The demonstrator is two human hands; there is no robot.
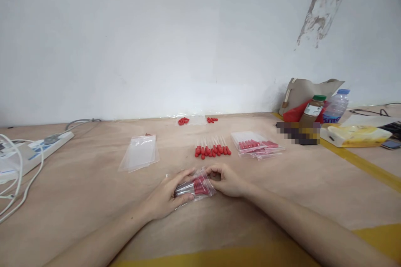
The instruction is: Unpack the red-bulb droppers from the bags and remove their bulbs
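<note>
A transparent zip bag (200, 187) holding glass droppers with red rubber bulbs lies at the table's near middle. My left hand (169, 192) grips the bag from its left side, fingers above and thumb below the glass tubes. The bag's right end, by the red bulbs, is pinched in my right hand (224, 180). Just beyond my hands, several loose droppers (213, 151) lie in a row, bulbs towards me. Flat, transparent bags (139, 152) are stacked to the left. Filled bags of droppers (255, 145) lie overlapping to the right.
By the wall are two small groups of red bulbs (183, 121) on transparent plastic. A white power strip (46, 148) with cables occupies the left. At the right stand a green-capped bottle (313, 110), a blue-capped bottle (338, 106), a beige bag (308, 91) and a tissue pack (357, 135).
</note>
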